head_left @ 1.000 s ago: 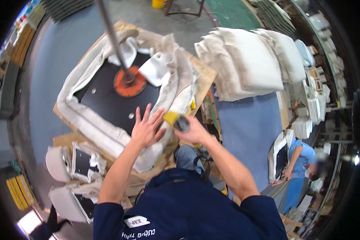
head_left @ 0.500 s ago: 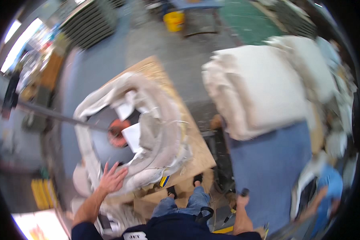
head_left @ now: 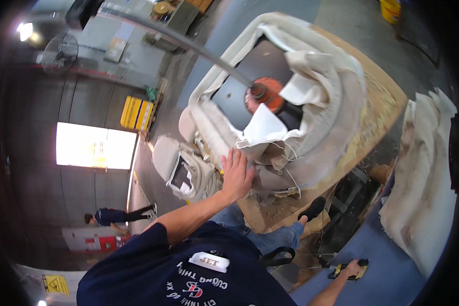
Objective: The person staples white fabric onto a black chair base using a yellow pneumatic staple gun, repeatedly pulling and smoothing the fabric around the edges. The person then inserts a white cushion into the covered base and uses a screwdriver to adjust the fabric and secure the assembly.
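Note:
A large upholstered piece [head_left: 341, 102] in pale beige fabric lies on a wooden board. Its dark inner panel [head_left: 232, 99] carries an orange round fitting [head_left: 264, 95], from which a long metal pole [head_left: 194, 47] rises. White cloth flaps [head_left: 262, 125] and loose cords hang over its opening. My left hand [head_left: 237, 173] rests on the near edge of the fabric, fingers stretched out, holding nothing. Low at the right, my right hand [head_left: 351, 268] grips a black-and-yellow staple gun [head_left: 362, 270] over the blue tabletop; my fingers partly cover it.
The wooden board [head_left: 387, 97] juts out right of the piece. A blue table [head_left: 370, 239] bears pale fabric [head_left: 423, 178]. Smaller upholstered pieces [head_left: 194, 173] stand on the floor at left. Another person [head_left: 109, 217] is far left, near a bright doorway [head_left: 94, 145]; yellow stacked items [head_left: 136, 113] stand beyond.
The view has swung left, so the upholstered piece sits farther right in the picture. My left hand stays at its near edge. The tool in my right hand shows more plainly.

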The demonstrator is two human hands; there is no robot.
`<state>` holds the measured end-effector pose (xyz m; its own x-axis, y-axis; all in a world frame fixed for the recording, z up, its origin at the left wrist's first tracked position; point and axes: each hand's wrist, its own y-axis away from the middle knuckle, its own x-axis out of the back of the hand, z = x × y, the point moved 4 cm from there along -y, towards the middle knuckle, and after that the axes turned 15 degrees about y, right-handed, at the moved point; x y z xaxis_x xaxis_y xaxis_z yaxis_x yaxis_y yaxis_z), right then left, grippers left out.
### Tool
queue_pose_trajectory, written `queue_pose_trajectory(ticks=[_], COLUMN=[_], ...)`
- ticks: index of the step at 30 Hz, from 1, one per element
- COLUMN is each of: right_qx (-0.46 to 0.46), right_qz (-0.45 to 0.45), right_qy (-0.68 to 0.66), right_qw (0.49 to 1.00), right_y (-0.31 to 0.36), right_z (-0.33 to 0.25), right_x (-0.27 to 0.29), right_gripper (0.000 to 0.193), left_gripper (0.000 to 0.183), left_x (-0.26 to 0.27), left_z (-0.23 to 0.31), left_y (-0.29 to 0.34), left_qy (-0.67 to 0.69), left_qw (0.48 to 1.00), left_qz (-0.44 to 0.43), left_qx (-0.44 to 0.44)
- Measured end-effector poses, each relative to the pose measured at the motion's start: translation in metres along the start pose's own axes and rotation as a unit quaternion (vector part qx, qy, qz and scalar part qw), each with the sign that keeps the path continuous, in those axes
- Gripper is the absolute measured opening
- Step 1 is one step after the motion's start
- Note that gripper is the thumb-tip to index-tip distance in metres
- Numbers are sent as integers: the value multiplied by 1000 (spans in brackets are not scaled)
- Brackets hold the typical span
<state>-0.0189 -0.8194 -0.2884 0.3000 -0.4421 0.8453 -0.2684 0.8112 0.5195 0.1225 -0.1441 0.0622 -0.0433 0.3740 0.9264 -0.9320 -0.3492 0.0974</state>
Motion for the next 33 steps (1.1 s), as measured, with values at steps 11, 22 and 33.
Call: queue_pose_trajectory(ticks=[11,22,33], right_qx=[492,512,372], right_qz=[377,345,303], right_qy=[-179,7,12], right_qw=[764,786,877], right_y=[373,511,609], right_z=[-255,-392,-379], right_x=[166,111,78], right_gripper=[57,57,56], left_gripper=[73,60,52], left_x=[70,87,96], left_z=[-123,-175,-199], left_y=[-73,-107,-148], left_qy=[66,178,160], left_qw=[973,950,929], left_qz=[5,34,29], left_qx=[-219,-254,-332])
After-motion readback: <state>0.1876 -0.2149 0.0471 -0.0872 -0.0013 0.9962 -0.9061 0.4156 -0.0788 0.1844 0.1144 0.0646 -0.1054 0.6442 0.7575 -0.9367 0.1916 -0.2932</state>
